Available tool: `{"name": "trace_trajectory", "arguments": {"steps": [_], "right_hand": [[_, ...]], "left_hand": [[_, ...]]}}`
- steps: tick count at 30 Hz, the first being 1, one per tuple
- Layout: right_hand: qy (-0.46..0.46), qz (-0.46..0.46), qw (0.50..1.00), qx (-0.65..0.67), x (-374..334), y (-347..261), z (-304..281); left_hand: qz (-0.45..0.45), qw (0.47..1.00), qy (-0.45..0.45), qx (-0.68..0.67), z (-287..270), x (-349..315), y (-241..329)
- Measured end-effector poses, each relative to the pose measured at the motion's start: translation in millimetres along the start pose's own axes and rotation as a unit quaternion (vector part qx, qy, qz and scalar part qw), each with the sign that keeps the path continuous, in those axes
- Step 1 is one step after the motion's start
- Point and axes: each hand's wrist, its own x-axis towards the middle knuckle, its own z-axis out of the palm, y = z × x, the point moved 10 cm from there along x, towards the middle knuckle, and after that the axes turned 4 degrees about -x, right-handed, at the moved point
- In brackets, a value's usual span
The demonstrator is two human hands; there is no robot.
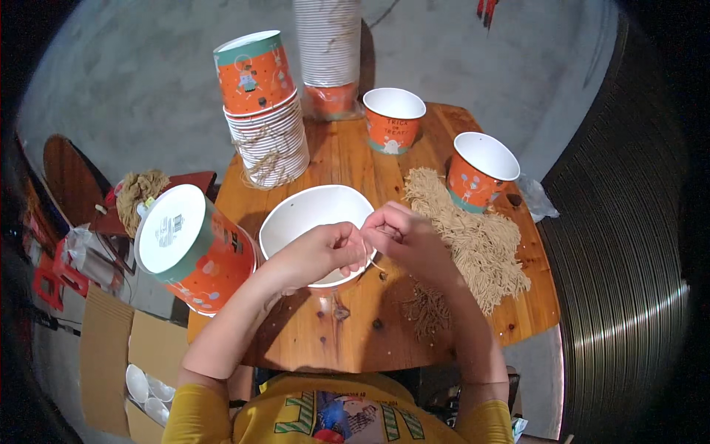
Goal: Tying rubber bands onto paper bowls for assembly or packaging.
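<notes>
Over the right rim of an open paper bucket (285, 222), white inside, my two hands meet. My left hand (325, 250) is closed, thumb against fingers, on a thin pale cord (370, 262). My right hand (405, 235) pinches the same cord beside it, fingertips nearly touching the left ones. A short end of cord hangs below the fingers; the rest is hidden by them. Right of my right hand lies a heap of cut tan cords (484, 255), with a darker, shaded bunch (427, 307) nearer me.
Orange printed buckets stand at the far side (392, 137) and on the cord heap (473, 177). A tall bucket stack (266, 144) draped with cords rises back left, another stack (329, 52) behind. An upturned bucket (203, 255) leans at the left edge of the wooden table (333, 333).
</notes>
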Motion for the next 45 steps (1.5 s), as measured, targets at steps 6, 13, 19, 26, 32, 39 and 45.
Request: {"name": "trace_trajectory", "arguments": {"steps": [6,13,19,26,32,39,45], "right_hand": [[0.052,0.107,0.993,-0.003,-21.1,35.0,3.2],[0.056,0.161,0.985,0.012,-64.1,24.3,18.6],[0.127,0.168,0.974,0.089,-71.3,23.4,25.0],[0.218,0.172,0.955,0.105,-72.9,29.2,8.1],[0.119,0.204,0.965,0.111,-72.4,44.0,31.2],[0.167,0.131,0.974,0.077,-63.7,6.0,31.5],[0.222,-0.031,0.971,-0.082,-65.8,-15.7,18.2]], "left_hand": [[-0.033,0.999,-0.004,-0.019,4.0,-3.3,-4.4],[-0.034,0.999,0.013,-0.028,2.9,-0.4,-4.4],[-0.02,1.0,0.016,-0.004,6.7,2.4,-5.0],[-0.033,0.999,0.009,-0.013,8.0,0.1,-4.3],[-0.04,0.999,0.013,-0.021,8.5,1.0,-6.0],[-0.035,0.996,-0.029,-0.07,16.9,1.0,0.1],[-0.053,0.996,-0.011,-0.063,9.2,-1.2,-6.8]]}}
